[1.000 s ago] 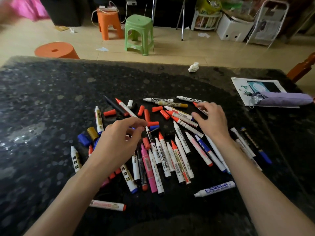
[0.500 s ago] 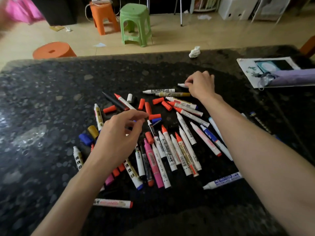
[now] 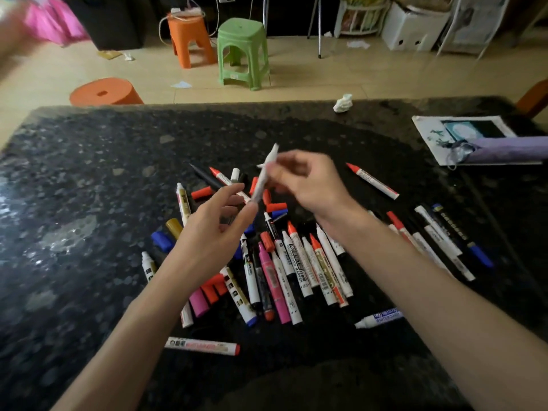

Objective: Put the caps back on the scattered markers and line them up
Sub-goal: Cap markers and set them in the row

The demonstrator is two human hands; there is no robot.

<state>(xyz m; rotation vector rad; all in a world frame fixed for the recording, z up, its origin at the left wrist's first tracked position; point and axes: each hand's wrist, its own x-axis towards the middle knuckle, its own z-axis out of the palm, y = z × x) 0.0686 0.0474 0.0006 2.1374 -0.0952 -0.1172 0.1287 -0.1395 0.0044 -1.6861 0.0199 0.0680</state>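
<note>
While pinching the white marker (image 3: 264, 176) in the right hand (image 3: 308, 185) above the marker pile (image 3: 296, 262), could drop it (light-looking grip). Holds left hand (image 3: 213, 235) loosely open, apparently empty, by its lower end; might grab 1 red cap (image 3: 201, 192) by mistake.

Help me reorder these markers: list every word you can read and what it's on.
"WHITEBOARD MARKER": black print on a white marker in the pile.
"WHITEBOARD": blue print on the lone marker at the near right; the rest of its label is blurred.
Front marker with red print, held marker and all other labels: too blurred or small to read.
</note>
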